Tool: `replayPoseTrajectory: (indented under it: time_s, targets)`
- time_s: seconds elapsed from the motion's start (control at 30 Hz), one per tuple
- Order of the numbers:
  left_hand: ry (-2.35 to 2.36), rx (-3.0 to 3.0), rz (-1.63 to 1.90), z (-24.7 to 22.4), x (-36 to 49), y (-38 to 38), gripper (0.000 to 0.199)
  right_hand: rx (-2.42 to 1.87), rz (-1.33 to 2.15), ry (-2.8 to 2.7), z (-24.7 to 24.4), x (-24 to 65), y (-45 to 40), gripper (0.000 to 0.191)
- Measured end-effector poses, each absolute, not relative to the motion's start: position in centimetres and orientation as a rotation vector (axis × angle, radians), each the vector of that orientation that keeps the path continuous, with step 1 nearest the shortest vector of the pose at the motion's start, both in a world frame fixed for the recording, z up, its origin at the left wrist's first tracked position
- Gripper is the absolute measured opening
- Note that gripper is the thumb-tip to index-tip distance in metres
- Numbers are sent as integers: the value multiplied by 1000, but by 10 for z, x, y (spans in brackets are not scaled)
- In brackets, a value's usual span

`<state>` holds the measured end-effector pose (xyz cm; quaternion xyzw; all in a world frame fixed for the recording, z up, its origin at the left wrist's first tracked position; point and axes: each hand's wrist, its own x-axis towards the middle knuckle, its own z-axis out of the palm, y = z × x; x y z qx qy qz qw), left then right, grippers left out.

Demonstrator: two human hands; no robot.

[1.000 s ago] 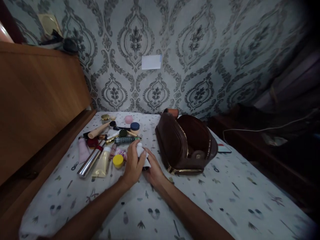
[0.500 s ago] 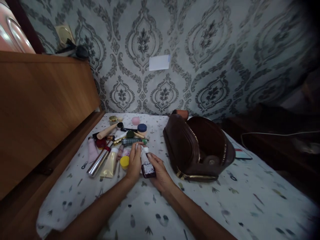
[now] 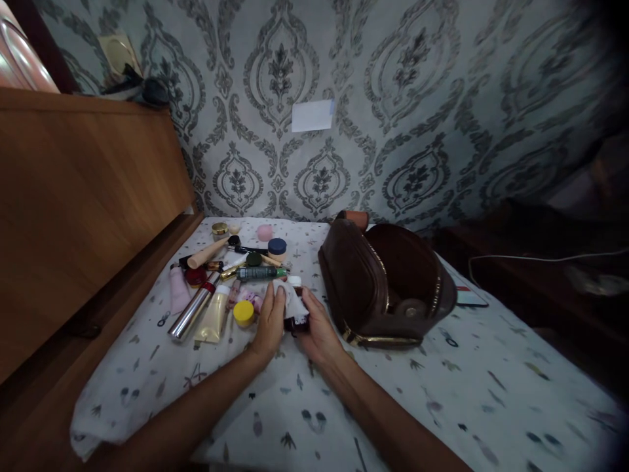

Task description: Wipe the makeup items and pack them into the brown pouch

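Observation:
My right hand (image 3: 318, 326) is wrapped round a small dark bottle (image 3: 297, 324) with a white cap and a pale label. My left hand (image 3: 270, 321) pinches a white wipe (image 3: 291, 301), which lies over the front of the bottle and hides most of its label. Just left of my left hand stands a yellow-lidded jar (image 3: 243, 314). Beyond the hands lies a dark green tube (image 3: 261, 273). A cream-gold tube (image 3: 214, 316) with a white cap and a silver cylinder (image 3: 194, 309) lie further left.
An open brown leather bag (image 3: 388, 288) stands to the right, with a phone (image 3: 472, 297) partly behind it. More cosmetics, among them a blue-lidded jar (image 3: 277, 249) and a pink tube (image 3: 179, 290), lie at the back left. A wooden cabinet (image 3: 93, 216) borders the left side.
The wipe in my left hand has come across the front of the bottle, covering the label that showed before. The view has tipped slightly, so the surroundings sit a little higher.

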<state>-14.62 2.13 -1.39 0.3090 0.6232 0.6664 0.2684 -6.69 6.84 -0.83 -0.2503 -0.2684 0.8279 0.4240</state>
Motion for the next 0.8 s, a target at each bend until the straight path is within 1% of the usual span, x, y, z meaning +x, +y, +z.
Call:
replayPoseTrajectory:
  time_s: [0.2,0.37,0.47,0.6,0.73,0.8]
  targets:
    - [1740,735,1740,-21,-140,16,61,-656,2037,-644,-5,-63,74,29]
    - [1808,824,1617,-17,-134,8,70,-577,2010,-592,-4,-63,79,31]
    - [1856,882,1561,-17,-129,3,73,-507,1979,-502,-3,-64,83,36]
    - [1885,959,1513,-17,-125,-1,70,-444,1939,-560,-1,-63,84,44]
    - [1816,1068,1465,-12,-128,-2,65,-494,1828,-789,4,-59,80,46]
    - [1773,1145,1476,-9,-131,-2,62,-535,1749,-919,9,-56,78,51]
